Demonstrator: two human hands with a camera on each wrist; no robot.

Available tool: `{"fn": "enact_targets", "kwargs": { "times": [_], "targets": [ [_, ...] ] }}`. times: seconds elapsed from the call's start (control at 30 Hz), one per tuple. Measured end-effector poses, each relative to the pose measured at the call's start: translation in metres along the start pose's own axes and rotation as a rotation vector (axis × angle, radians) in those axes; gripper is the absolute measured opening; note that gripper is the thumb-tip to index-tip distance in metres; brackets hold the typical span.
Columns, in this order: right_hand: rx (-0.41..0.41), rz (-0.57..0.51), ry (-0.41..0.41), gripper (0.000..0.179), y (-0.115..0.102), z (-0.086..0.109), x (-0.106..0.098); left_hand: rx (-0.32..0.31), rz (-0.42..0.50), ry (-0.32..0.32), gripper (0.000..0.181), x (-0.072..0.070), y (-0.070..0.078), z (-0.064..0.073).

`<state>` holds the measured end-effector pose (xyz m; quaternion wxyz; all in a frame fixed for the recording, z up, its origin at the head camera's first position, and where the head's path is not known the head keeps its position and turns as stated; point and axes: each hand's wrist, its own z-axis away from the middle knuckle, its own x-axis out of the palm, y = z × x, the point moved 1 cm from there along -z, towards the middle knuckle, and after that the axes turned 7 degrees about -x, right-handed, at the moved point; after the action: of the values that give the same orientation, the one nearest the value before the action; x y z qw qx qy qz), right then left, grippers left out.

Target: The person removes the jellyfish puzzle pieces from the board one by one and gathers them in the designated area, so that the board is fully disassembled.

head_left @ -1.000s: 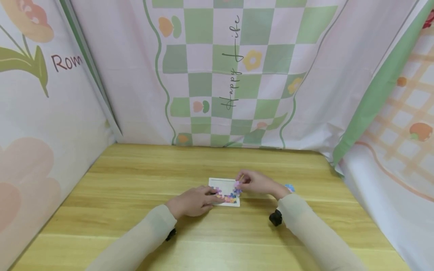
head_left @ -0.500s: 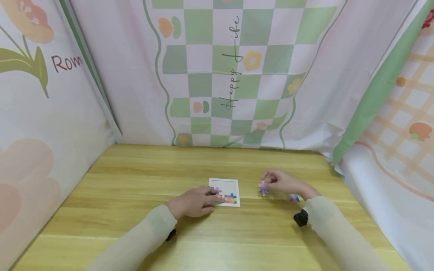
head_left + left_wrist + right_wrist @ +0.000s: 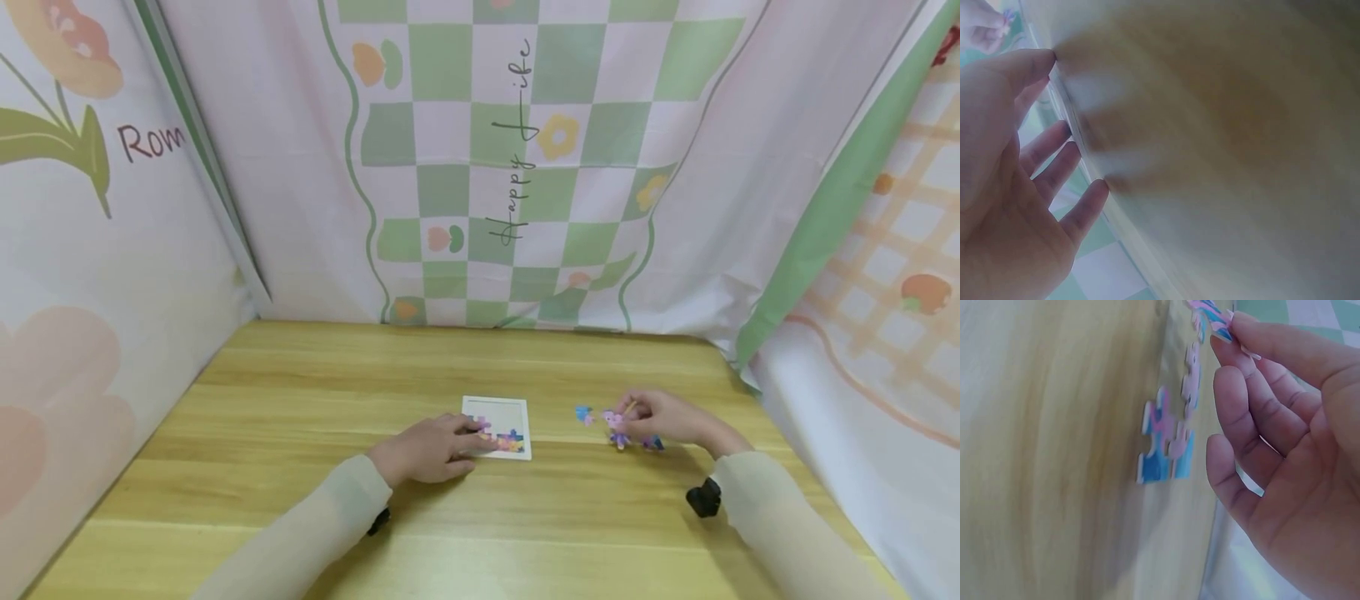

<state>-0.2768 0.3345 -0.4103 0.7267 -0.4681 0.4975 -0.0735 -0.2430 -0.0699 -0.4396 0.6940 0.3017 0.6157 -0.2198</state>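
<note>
A white-rimmed puzzle tray (image 3: 527,433) lies in the middle of the table, with joined jigsaw pieces (image 3: 513,440) along its near and left parts. My left hand (image 3: 431,448) rests on the tray's left side, fingers extended. In the left wrist view those fingers (image 3: 1088,209) are spread and only slightly bent, tips down at the tray's edge. To the right of the tray, my right hand (image 3: 663,419) pinches a pink and blue jigsaw piece (image 3: 1215,322) between thumb and forefinger, over several loose pieces. In the right wrist view a blue-and-pink piece (image 3: 1157,447) lies on the table below it.
One loose blue piece (image 3: 583,413) lies between tray and right hand; another dark blue one (image 3: 654,443) is partly under that hand. Beyond the wooden table (image 3: 337,358) hangs a checked curtain (image 3: 495,192), with fabric walls on both sides.
The right hand has moved from the tray's right edge rightward to the loose pieces, carrying a piece along. A blue piece has come into view behind it. The left hand stays put.
</note>
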Motion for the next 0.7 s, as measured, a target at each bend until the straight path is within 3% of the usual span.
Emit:
{"fn": "enact_targets", "kwargs": {
  "times": [0.7],
  "targets": [
    [0.024, 0.056, 0.047, 0.021, 0.015, -0.001, 0.007, -0.006, 0.005, -0.006, 0.045, -0.001, 0.000, 0.001]
  ]
}}
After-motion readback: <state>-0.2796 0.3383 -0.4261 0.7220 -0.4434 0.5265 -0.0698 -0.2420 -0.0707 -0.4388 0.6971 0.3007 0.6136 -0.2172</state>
